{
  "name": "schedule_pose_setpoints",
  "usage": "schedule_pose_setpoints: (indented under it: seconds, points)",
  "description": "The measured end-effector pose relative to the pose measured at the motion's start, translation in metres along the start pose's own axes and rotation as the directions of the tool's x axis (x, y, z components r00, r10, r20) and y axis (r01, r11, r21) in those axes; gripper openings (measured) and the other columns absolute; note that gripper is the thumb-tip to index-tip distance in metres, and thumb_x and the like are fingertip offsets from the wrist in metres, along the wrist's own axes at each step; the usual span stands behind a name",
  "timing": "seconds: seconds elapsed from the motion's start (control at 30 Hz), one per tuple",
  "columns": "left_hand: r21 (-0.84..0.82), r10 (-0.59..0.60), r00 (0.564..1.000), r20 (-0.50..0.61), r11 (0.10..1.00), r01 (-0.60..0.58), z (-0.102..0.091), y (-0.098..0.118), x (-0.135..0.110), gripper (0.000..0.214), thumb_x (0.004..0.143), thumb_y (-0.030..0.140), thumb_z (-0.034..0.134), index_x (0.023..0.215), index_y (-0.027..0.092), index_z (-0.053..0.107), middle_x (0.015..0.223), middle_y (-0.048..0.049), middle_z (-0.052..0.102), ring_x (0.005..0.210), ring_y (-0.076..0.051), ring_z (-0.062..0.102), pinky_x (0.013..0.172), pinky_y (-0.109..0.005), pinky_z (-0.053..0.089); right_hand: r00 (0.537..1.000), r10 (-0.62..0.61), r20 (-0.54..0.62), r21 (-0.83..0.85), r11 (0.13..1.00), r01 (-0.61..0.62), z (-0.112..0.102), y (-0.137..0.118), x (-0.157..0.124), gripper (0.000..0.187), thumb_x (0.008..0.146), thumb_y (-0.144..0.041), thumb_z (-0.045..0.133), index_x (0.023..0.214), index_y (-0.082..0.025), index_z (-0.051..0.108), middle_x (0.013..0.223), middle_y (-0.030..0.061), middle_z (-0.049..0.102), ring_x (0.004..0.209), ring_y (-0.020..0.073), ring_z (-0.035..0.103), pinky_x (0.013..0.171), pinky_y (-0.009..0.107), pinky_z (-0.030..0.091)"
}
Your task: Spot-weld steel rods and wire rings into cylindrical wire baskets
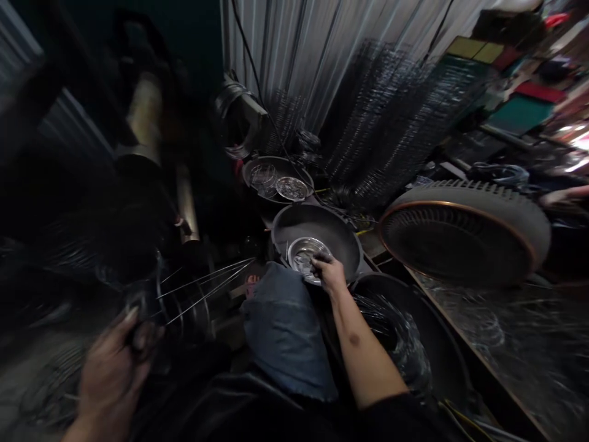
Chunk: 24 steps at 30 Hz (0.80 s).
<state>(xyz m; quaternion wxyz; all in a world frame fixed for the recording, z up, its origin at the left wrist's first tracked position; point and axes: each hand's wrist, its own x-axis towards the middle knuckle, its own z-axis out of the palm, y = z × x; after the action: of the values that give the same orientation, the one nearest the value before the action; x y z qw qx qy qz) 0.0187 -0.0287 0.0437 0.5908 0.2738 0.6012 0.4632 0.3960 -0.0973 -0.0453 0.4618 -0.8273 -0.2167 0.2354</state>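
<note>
My left hand [115, 368] is low at the left, fingers wrapped round a dark wire fan-guard piece [184, 294] whose thin metal spokes fan out to the right. My right hand [327, 273] reaches forward over my blue-jeaned knee [285, 325] into a small shiny steel bowl [306, 255] of small metal parts. Its fingers are pinched together at the bowl's rim; what they hold is too small to make out. The small bowl rests inside a large grey pan [340, 230].
A second pan [257, 169] with small dishes of parts lies further back. A big round fan housing [464, 227] leans at the right, on a bench strewn with wire. Stacks of dark wire guards [396, 123] stand behind. A coil of black wire [396, 337] fills a basin by my right arm.
</note>
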Motion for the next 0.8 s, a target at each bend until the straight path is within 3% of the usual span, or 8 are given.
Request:
schedule_pose_setpoints:
  seconds: [0.1,0.23,0.3,0.4,0.5,0.6,0.7,0.8]
  points:
    - [-0.055,0.025,0.999,0.025,0.998,-0.024,0.008,0.001,-0.007,0.023,0.069,0.032,0.068,0.062,0.021,0.050,0.045,0.0081,0.040,0.041,-0.007,0.038,0.054,-0.022,0.050,0.996,-0.012,0.088,0.138,0.990,0.000,-0.005,0.007,-0.041,0.027,0.060,-0.033,0.068,0.080,-0.016,0.069,0.062,0.0041,0.066,0.050,0.0176,0.059,0.044,0.026,0.043]
    - [-0.176,0.053,0.998,0.018,0.983,-0.049,-0.001,-0.004,-0.008,0.025,0.070,0.030,0.069,0.062,0.019,0.048,0.043,0.0090,0.038,0.040,-0.006,0.033,0.057,-0.020,0.049,0.996,-0.077,0.053,-0.035,0.996,0.079,-0.017,0.004,-0.066,0.011,0.056,-0.029,0.071,0.062,-0.020,0.069,0.070,0.0071,0.071,0.069,0.0236,0.065,0.060,0.031,0.050]
    - [-0.199,0.070,0.997,0.018,0.978,-0.065,-0.006,-0.006,-0.008,0.024,0.071,0.029,0.069,0.062,0.019,0.050,0.043,0.0090,0.038,0.041,-0.006,0.033,0.058,-0.020,0.048,0.996,-0.032,0.083,0.019,0.999,0.030,-0.011,-0.015,-0.074,0.013,0.057,-0.031,0.072,0.060,-0.019,0.068,0.070,0.0077,0.071,0.066,0.0229,0.065,0.059,0.031,0.050]
    - [-0.222,0.107,0.994,0.034,0.970,-0.097,-0.008,-0.006,-0.008,0.016,0.072,0.030,0.070,0.071,0.020,0.058,0.042,0.0096,0.037,0.040,-0.005,0.032,0.057,-0.020,0.047,0.953,-0.006,0.304,0.264,0.961,-0.078,0.026,-0.057,-0.093,0.021,0.058,-0.036,0.073,0.061,-0.016,0.067,0.058,0.0040,0.065,0.049,0.0146,0.056,0.045,0.024,0.041]
    - [-0.245,0.119,0.993,-0.002,0.963,-0.116,-0.009,-0.009,-0.005,0.015,0.071,0.029,0.071,0.081,0.020,0.063,0.043,0.0099,0.037,0.040,-0.005,0.032,0.053,-0.019,0.044,0.817,-0.058,0.573,0.420,0.877,-0.232,0.077,-0.096,-0.120,0.024,0.056,-0.035,0.075,0.064,-0.014,0.064,0.052,0.0002,0.060,0.038,0.0085,0.046,0.035,0.020,0.029]
    - [-0.265,0.130,0.991,-0.017,0.955,-0.130,-0.014,-0.014,-0.001,0.018,0.070,0.030,0.073,0.082,0.019,0.064,0.043,0.0092,0.039,0.040,-0.005,0.032,0.043,-0.016,0.035,0.744,-0.054,0.666,0.499,0.774,-0.391,0.112,-0.120,-0.143,0.030,0.051,-0.032,0.078,0.069,-0.014,0.063,0.055,0.0002,0.061,0.037,0.0082,0.047,0.033,0.019,0.029]
    - [-0.289,0.153,0.988,-0.013,0.945,-0.150,-0.019,-0.019,0.004,0.019,0.070,0.031,0.073,0.077,0.018,0.062,0.044,0.0087,0.039,0.040,-0.005,0.033,0.039,-0.016,0.028,0.701,-0.057,0.711,0.522,0.710,-0.472,0.128,-0.129,-0.155,0.031,0.049,-0.030,0.081,0.068,-0.013,0.063,0.056,0.0011,0.062,0.039,0.0081,0.049,0.033,0.017,0.031]
    - [-0.295,0.162,0.986,-0.049,0.940,-0.169,-0.022,-0.022,0.007,0.021,0.068,0.031,0.075,0.076,0.017,0.061,0.044,0.0085,0.040,0.040,-0.005,0.035,0.038,-0.017,0.028,0.699,-0.061,0.713,0.555,0.659,-0.508,0.134,-0.132,-0.159,0.032,0.049,-0.029,0.083,0.065,-0.011,0.062,0.056,0.0015,0.062,0.038,0.0073,0.049,0.032,0.017,0.031]
